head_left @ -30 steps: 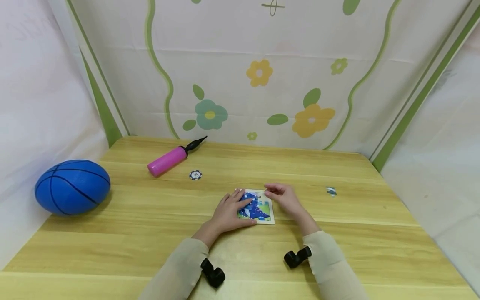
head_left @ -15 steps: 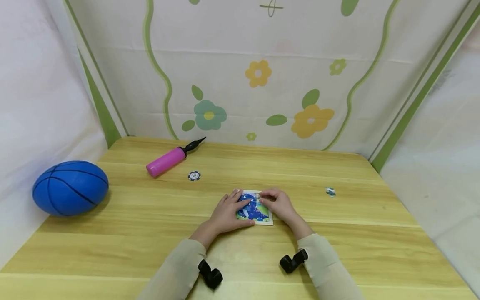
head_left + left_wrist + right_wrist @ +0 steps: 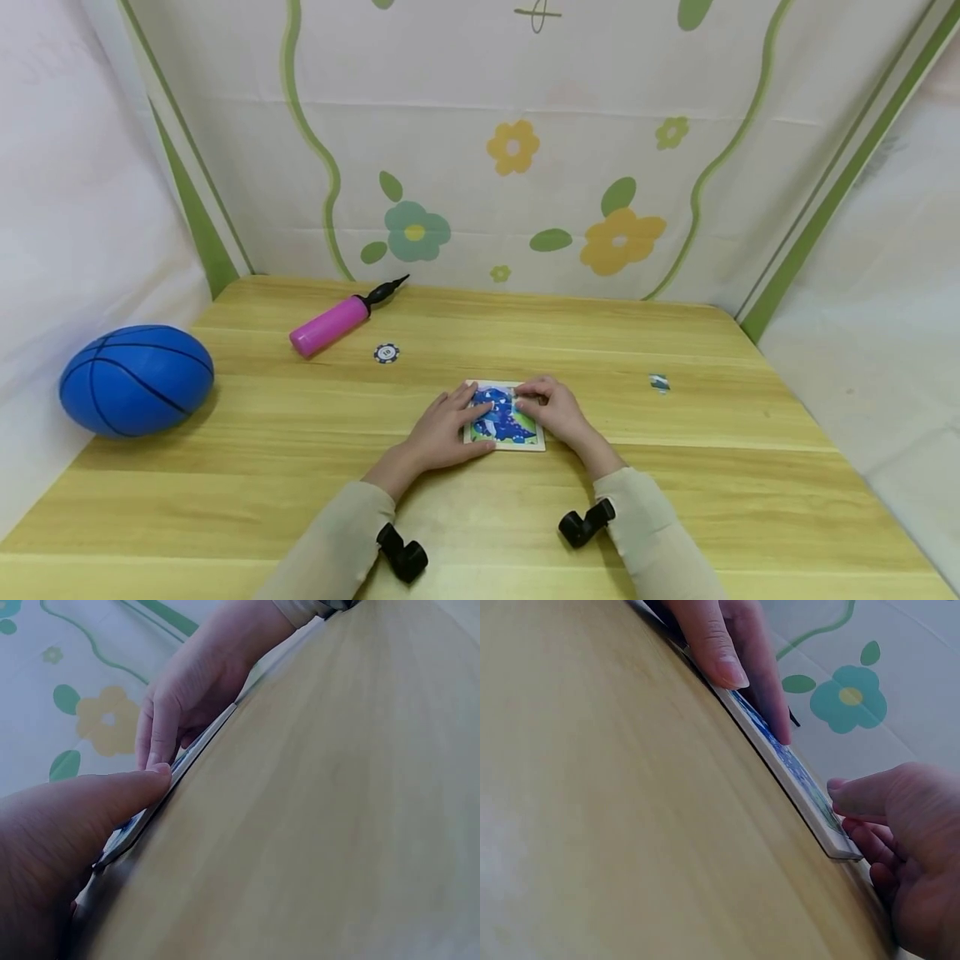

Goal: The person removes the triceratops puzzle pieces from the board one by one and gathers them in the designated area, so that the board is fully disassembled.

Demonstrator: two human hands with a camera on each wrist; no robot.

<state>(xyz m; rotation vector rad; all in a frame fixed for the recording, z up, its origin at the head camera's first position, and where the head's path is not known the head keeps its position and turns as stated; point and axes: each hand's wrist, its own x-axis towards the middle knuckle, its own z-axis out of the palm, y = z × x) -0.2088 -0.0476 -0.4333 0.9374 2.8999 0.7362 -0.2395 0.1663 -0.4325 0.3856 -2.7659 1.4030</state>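
Observation:
A small picture puzzle in a pale square frame lies flat on the table, showing a blue dinosaur. Spread over its left half, my left hand holds it down, thumb at the near edge and a finger across the picture. My right hand reaches in from the right; its thumb and index finger pinch a puzzle piece at the picture's upper right, the piece mostly hidden by the fingertips. In the right wrist view, the right thumb hovers low over the end of the puzzle.
A loose puzzle piece lies on the table to the right. Farther left are a round poker chip, a pink hand pump with a black nozzle, and a blue ball. A flowered curtain stands behind the table.
My right hand has moved left from the frame's upper right corner onto the picture. My left hand has slid slightly left, uncovering more of the puzzle. The loose piece stays on the table.

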